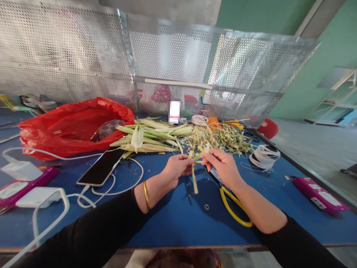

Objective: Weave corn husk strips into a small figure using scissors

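Note:
Above the blue table, both of my hands pinch pale green, folded strips of corn husk (194, 179), one end of which hangs down between them. My left hand (176, 168), with a gold bangle at the wrist, grips the strips from the left. My right hand (223, 167) closes its fingertips on the upper right part of the same strips. Under my right hand lie yellow-handled scissors (235, 210), their blades partly hidden. Just behind my hands are a stack of long corn husks (156, 134) and a heap of small, trimmed husk pieces (223, 138).
A red plastic bag (69, 128) stands at the left, near a phone (102, 168) with a white cable. Purple power strips (320, 195) lie at both sides. A spool of white cord (264, 157) sits at right. A perforated metal screen (178, 56) borders the table's back.

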`<action>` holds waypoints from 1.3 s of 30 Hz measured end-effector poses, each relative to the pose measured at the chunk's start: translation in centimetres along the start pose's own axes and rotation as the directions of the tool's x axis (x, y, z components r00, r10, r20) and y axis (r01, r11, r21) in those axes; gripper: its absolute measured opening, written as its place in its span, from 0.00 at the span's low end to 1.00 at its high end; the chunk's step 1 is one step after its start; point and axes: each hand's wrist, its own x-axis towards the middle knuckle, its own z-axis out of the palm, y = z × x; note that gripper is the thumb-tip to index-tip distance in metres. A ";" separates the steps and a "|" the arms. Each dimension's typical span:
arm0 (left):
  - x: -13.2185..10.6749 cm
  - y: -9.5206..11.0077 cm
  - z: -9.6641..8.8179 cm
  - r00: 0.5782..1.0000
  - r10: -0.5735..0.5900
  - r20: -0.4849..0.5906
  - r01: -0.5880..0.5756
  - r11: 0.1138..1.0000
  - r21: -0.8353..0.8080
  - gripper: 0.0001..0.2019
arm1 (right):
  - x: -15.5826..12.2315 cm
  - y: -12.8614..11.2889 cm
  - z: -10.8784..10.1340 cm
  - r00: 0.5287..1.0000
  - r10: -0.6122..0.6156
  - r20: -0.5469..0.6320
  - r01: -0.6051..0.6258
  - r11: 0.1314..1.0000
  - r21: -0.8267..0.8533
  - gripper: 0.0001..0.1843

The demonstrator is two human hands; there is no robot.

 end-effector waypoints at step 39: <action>0.7 0.9 -0.9 0.991 0.058 -0.119 -0.051 0.997 0.063 0.09 | 1.9 1.3 0.4 0.968 0.170 0.182 -0.140 0.976 -0.165 0.18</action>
